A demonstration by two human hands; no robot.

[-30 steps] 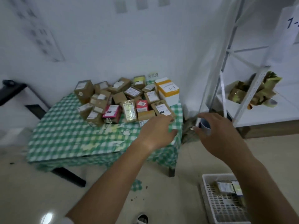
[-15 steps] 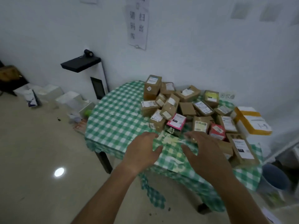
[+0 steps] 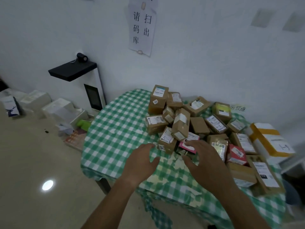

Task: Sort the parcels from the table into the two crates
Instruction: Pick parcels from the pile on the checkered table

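The parcels (image 3: 194, 128) are heaped loosely toward one o'clock on the green-checked table (image 3: 115, 129), labels mostly upward, presumably so that they can be read for sorting. No crate is in view. The left hand (image 3: 140, 162) is spread open at the heap's near edge, holding nothing. The right hand (image 3: 204, 161) is splayed over a pink parcel (image 3: 188, 146); whether contact is made cannot be told.
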